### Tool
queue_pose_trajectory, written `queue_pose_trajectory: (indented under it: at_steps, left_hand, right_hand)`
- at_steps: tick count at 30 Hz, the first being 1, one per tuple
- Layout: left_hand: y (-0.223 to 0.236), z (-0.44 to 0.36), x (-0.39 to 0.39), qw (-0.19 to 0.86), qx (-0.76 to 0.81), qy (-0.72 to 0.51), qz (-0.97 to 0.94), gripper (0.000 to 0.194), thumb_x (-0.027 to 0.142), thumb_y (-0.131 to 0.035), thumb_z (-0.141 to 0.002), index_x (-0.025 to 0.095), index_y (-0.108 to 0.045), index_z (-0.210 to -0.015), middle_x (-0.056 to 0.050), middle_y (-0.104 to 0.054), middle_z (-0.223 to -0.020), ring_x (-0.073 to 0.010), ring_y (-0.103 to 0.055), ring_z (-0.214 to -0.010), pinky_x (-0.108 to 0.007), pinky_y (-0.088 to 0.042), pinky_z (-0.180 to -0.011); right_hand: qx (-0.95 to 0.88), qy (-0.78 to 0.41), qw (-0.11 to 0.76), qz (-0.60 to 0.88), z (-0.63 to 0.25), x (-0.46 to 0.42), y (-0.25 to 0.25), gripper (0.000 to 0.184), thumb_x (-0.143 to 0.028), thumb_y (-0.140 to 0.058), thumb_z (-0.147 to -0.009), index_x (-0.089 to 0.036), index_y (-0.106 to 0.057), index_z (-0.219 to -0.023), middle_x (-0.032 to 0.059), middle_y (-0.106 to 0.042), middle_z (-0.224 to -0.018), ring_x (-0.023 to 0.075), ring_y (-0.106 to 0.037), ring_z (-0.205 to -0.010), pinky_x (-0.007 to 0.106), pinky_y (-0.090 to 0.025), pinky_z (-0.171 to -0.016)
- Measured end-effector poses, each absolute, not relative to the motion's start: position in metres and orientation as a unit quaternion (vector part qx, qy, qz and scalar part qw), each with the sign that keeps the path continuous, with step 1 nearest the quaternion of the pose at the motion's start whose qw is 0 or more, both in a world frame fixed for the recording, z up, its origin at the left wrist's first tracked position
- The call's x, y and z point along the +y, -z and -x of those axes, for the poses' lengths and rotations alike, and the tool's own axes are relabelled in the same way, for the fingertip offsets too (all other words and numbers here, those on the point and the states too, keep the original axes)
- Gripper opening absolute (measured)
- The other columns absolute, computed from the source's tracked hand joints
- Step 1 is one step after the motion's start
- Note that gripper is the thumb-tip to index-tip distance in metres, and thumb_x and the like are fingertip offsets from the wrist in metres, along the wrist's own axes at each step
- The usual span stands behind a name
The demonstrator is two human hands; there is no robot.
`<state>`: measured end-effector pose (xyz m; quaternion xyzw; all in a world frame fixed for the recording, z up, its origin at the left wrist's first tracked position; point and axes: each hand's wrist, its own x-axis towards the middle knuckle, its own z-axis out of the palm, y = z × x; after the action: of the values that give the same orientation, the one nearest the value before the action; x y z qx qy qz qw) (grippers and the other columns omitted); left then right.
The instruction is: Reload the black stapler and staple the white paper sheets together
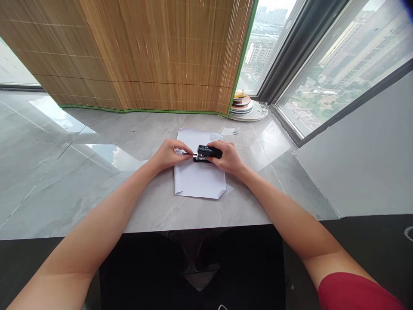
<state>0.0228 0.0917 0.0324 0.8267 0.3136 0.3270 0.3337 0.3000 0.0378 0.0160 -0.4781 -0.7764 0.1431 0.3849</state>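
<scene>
Left hand [168, 154] pinched, right hand [230, 157] half-curled, both apparently on stapler [209, 151] (paper [199, 181] beneath, plates [241, 106] beyond)

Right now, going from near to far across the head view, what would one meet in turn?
Red sleeve, black stapler, small white paper slip, stack of plates, buildings outside the window.
</scene>
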Motion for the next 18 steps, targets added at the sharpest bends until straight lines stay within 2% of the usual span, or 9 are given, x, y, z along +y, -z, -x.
queue_pose_trajectory:
  at_steps: [10,14,18]
  left_hand:
    - [-0.031,-0.008,0.103,0.299,0.288,-0.328,-0.849,0.018,0.044,-0.091,-0.086,0.027,-0.091,-0.092,-0.007,-0.085,-0.092,-0.0229,-0.075,-0.087,-0.037,-0.059,-0.08]
    - [-0.03,0.005,0.108,0.298,0.257,-0.317,-0.863,0.016,0.045,-0.089,-0.089,0.029,-0.091,-0.094,-0.008,-0.086,-0.099,-0.0247,-0.076,-0.096,-0.04,-0.061,-0.087]
    - [-0.031,0.004,0.105,0.301,0.241,-0.329,-0.862,0.019,0.048,-0.088,-0.091,0.03,-0.09,-0.095,-0.007,-0.085,-0.095,-0.0244,-0.075,-0.091,-0.039,-0.061,-0.083]
  right_hand:
    - [-0.771,-0.154,0.391,0.478,-0.301,0.039,-0.016,0.033,-0.023,-0.083,-0.082,-0.025,-0.081,-0.115,0.0072,-0.084,-0.114,0.0296,-0.077,-0.103,0.048,-0.059,-0.099]
    - [-0.767,-0.156,0.396,0.48,-0.304,0.042,-0.014,0.034,-0.023,-0.084,-0.081,-0.024,-0.081,-0.114,0.0069,-0.084,-0.109,0.029,-0.077,-0.099,0.047,-0.06,-0.097]
    - [-0.766,-0.161,0.419,0.46,-0.305,0.039,-0.017,0.031,-0.024,-0.084,-0.081,-0.024,-0.081,-0.112,0.0062,-0.084,-0.107,0.0275,-0.076,-0.095,0.044,-0.059,-0.093]
